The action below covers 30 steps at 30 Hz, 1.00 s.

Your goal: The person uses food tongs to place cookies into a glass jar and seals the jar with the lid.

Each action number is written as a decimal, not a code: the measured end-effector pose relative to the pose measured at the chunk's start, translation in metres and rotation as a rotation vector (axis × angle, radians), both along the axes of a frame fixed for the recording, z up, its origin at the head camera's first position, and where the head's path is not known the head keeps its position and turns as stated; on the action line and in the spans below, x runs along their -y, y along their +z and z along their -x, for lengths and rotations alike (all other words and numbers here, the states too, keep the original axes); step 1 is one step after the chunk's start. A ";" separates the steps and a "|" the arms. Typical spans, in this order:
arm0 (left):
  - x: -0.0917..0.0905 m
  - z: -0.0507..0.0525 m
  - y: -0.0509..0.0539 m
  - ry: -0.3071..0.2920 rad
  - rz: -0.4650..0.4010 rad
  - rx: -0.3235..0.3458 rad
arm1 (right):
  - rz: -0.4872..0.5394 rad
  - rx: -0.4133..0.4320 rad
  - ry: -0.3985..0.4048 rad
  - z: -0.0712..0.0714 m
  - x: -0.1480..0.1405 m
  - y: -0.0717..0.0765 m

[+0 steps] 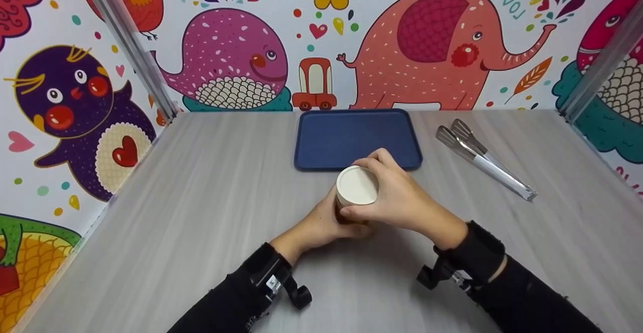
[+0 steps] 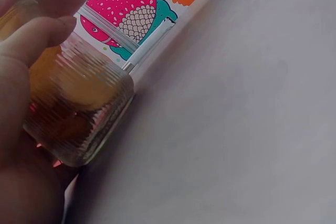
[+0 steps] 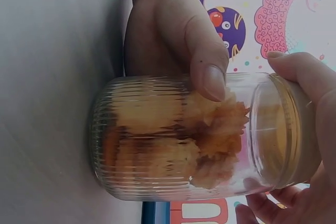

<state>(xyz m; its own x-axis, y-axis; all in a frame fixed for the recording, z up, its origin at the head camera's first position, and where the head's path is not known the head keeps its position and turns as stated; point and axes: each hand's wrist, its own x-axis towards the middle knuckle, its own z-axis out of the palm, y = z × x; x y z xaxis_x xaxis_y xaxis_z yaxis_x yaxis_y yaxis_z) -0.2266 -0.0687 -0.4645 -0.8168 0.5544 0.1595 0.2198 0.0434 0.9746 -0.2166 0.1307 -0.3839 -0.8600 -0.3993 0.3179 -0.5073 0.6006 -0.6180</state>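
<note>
A ribbed clear glass jar stands on the table, with several golden-brown pieces that look like food inside. Its round cream lid sits on the mouth. My left hand grips the jar's body from the left, thumb across the glass. From the right, my right hand holds the lid by its rim, thumb at the near side and fingers at the far side. In the left wrist view the jar's lower part shows below the fingers, while the lid is hidden there.
Just behind the jar lies a dark blue tray, near the patterned back wall. To its right, metal tongs rest on the grey table with their slotted ends apart. Metal posts stand at the back corners.
</note>
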 end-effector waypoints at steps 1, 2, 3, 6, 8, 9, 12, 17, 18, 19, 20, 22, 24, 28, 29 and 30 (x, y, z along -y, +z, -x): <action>0.000 0.000 0.000 0.000 -0.001 -0.001 | 0.001 0.003 0.007 0.001 -0.001 -0.001; 0.000 0.000 -0.001 0.002 -0.001 -0.003 | 0.007 0.007 0.021 0.002 -0.002 -0.001; 0.000 0.000 -0.001 0.004 -0.003 -0.004 | 0.014 0.016 0.038 0.003 -0.004 -0.001; -0.001 0.000 0.000 0.010 -0.011 -0.007 | 0.084 0.057 0.115 0.010 -0.015 -0.002; -0.001 0.000 0.000 0.014 -0.013 -0.008 | 0.150 0.090 0.168 0.016 -0.025 -0.001; -0.002 0.000 0.001 0.015 -0.016 -0.009 | 0.184 0.112 0.196 0.019 -0.031 -0.001; -0.002 0.000 0.001 0.023 -0.010 -0.009 | 0.248 0.165 0.278 0.026 -0.042 -0.004; 0.000 0.000 0.000 0.027 -0.008 -0.012 | 0.255 0.210 0.341 0.030 -0.044 -0.012; 0.000 0.000 0.000 0.024 -0.013 -0.012 | 0.256 0.212 0.335 0.030 -0.043 -0.013; 0.000 0.000 0.001 0.021 -0.016 -0.013 | 0.259 0.214 0.330 0.030 -0.042 -0.014; 0.000 0.000 0.001 0.020 -0.019 -0.014 | 0.264 0.217 0.323 0.030 -0.041 -0.015; 0.000 0.000 0.001 0.018 -0.019 -0.013 | 0.277 0.221 0.323 0.030 -0.040 -0.016; 0.000 -0.001 0.001 0.021 -0.014 -0.014 | 0.281 0.215 0.337 0.030 -0.039 -0.018; 0.000 -0.001 0.001 0.028 -0.006 -0.018 | 0.277 0.190 0.368 0.030 -0.037 -0.022; 0.000 -0.001 0.001 0.032 -0.001 -0.021 | 0.279 0.183 0.369 0.030 -0.036 -0.023; 0.000 -0.001 0.001 0.034 -0.002 -0.023 | 0.283 0.179 0.367 0.029 -0.035 -0.024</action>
<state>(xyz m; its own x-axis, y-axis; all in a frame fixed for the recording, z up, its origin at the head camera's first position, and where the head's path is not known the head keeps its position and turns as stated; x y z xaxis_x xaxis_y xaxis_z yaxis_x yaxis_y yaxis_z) -0.2258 -0.0689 -0.4638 -0.8312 0.5262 0.1795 0.2404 0.0489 0.9695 -0.2460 0.1660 -0.4076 -0.7299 -0.6051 0.3181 -0.5252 0.1985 -0.8275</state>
